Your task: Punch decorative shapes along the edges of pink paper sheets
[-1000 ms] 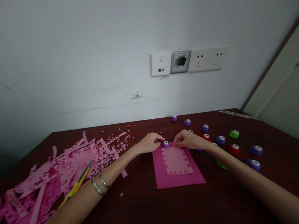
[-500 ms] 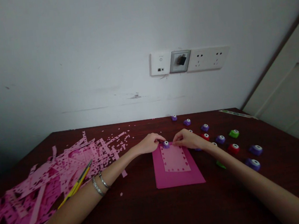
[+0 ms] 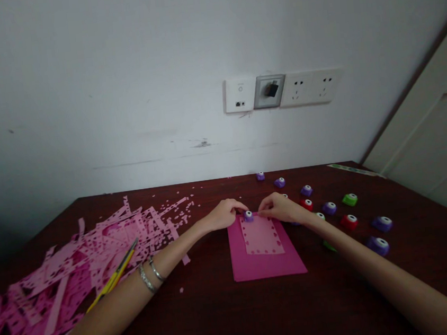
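Note:
A small purple paper punch (image 3: 248, 216) sits on the far edge of a light pink card (image 3: 261, 237), which has a border of punched hearts and lies on a darker pink sheet (image 3: 266, 265). My left hand (image 3: 223, 214) has its curled fingers pinched on the punch from the left. On the other side my right hand (image 3: 280, 209) rests with bent fingers on the card's far edge, fingertips close to the punch.
Several purple, red and green punches (image 3: 349, 221) are scattered to the right on the dark wooden table (image 3: 231, 316). A heap of pink paper strips (image 3: 59, 275) and a yellow pencil (image 3: 113, 276) lie at left. Wall sockets (image 3: 281, 91) are behind.
The light pink card has slid slightly away from me under the punch. Both hands stay at its far edge.

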The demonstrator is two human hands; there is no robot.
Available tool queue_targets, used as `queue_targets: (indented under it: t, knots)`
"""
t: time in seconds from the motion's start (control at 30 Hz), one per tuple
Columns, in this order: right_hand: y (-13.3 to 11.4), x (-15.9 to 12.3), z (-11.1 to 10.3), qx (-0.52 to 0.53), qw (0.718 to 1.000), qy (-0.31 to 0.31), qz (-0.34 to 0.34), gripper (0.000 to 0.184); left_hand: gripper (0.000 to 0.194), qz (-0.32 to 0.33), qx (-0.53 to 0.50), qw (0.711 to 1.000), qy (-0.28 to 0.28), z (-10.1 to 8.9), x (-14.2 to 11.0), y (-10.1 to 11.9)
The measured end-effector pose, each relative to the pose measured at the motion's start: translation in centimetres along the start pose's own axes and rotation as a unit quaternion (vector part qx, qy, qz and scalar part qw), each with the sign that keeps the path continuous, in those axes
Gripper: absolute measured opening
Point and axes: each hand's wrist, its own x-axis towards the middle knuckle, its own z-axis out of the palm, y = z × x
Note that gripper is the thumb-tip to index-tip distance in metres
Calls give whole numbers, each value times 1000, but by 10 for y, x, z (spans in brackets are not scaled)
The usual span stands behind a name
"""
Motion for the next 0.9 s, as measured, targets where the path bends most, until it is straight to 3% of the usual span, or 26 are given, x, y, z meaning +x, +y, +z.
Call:
queue_targets:
  t: [0.23,0.4,0.47,0.67,0.9]
  knots:
    - [-6,-3,-2,-31,999,17,14,20,46,-9,-26,999,38,-1,-1,4]
    - [-12,-7,-11,-58,996,64,32,30,26,-50,-26,994,94,-12,2,3]
    - [-17,-8,-13,-44,997,54,37,38,22,-61,-51,992,97,-18,4,3]
    - [-35,-4,-12,44,997,-49,48,51,37,-134,-124,982,-55,-21,9,9]
    - [-30,8,-8,59,989,-125,60,52,33,-180,-140,963,-142,-23,19,8]
